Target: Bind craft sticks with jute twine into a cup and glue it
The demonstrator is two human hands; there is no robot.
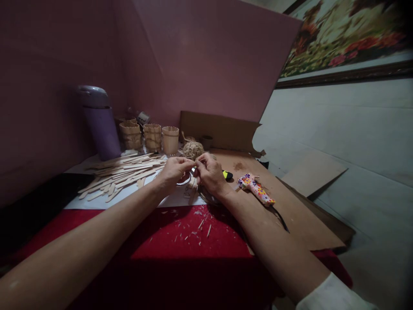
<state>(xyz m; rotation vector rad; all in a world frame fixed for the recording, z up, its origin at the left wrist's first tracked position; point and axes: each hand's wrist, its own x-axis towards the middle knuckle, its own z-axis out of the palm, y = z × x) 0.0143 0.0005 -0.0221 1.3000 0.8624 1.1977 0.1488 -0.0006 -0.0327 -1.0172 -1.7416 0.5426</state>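
Observation:
My left hand (175, 170) and my right hand (210, 172) meet above the front of the table, both closed in a pinch. A thin piece of twine seems to run between their fingertips, mostly hidden by the fingers. Loose loops of twine (208, 198) lie below my right hand. Right behind the hands sits a ball of twine (192, 150). A round thing with a pale rim (183, 179) shows partly beneath my left hand. Just right of my right hand lies a yellow and black tool (227, 175), partly covered.
Wooden craft sticks (124, 174) are heaped on white paper at left. Behind them stand several stick-covered cups (170, 140) and a purple flask (102, 129). A flower-patterned glue gun (256, 189) rests on cardboard (290, 215) at right. Scraps litter the red cloth (193, 241).

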